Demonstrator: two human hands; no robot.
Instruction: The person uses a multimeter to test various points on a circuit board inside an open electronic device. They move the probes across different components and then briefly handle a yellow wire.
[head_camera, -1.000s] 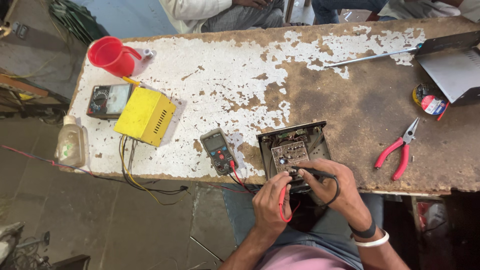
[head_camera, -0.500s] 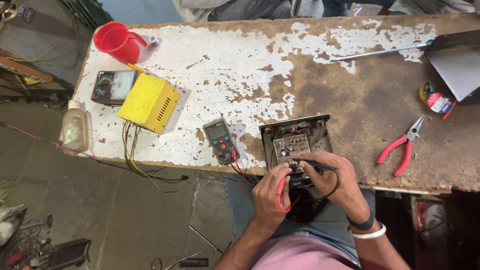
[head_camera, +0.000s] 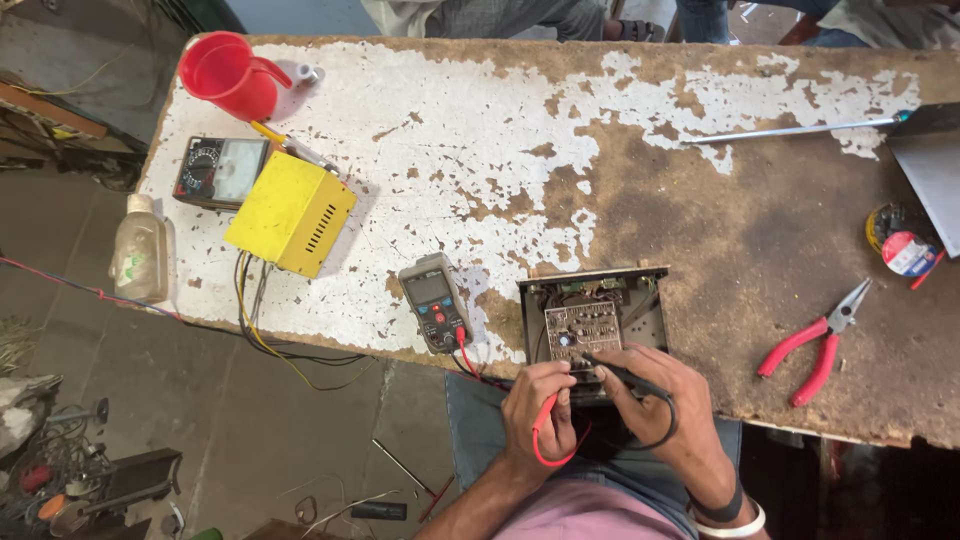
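Head cam: one open circuit box (head_camera: 596, 322) at table's (head_camera: 700, 200) near edge, left hand (head_camera: 538, 412) pinching red probe (head_camera: 545, 425), right hand (head_camera: 650, 395) gripping black probe (head_camera: 625, 372) on the board, one multimeter (head_camera: 433, 302) just left of box, one red pliers (head_camera: 815, 345) to its right, vs. 0.5 s ago hands unmoved, view shifted slightly.

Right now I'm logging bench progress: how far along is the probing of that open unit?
Done: the black chassis lies open, and the digital meter sits beside it with its leads plugged in. In hand: the left hand holds the red probe and the right hand the black probe, tips at the circuit board. Left: the chassis is uncovered; the meter's display is unreadable.
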